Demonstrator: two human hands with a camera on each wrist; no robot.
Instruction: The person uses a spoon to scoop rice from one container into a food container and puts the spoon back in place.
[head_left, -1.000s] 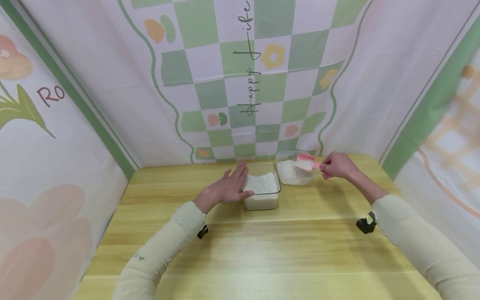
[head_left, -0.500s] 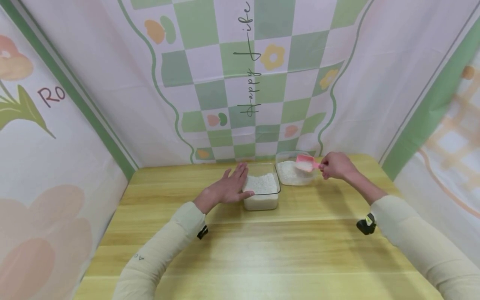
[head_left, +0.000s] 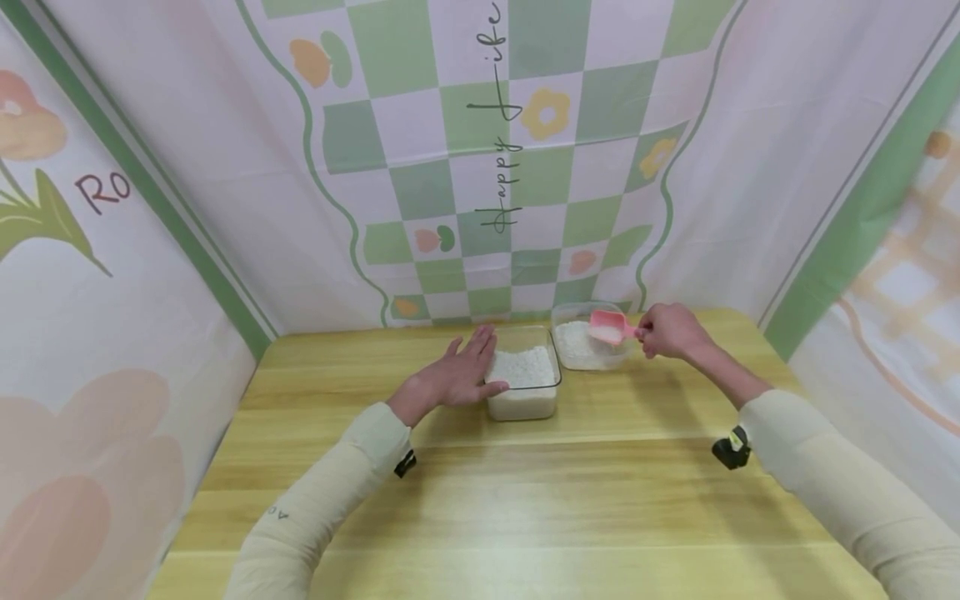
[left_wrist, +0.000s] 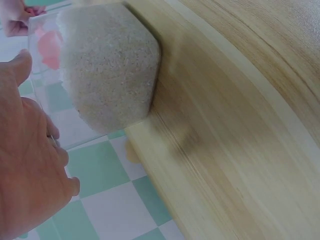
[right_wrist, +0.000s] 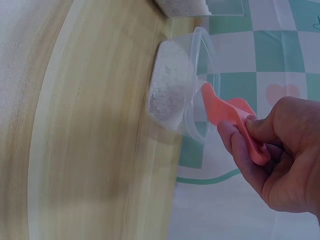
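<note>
A clear rectangular container full of white grains stands mid-table. My left hand lies flat against its left side, fingers straight. Behind it to the right is a round clear bowl with white grains in it. My right hand grips the handle of a pink scoop. The scoop is loaded with white grains and hovers over the bowl.
The wooden table is boxed in by patterned cloth walls at the back and on both sides. A small black device sits at my right sleeve, another at my left cuff.
The right hand and scoop have shifted slightly left and down over the bowl. The left hand and the rectangular container have not moved.
</note>
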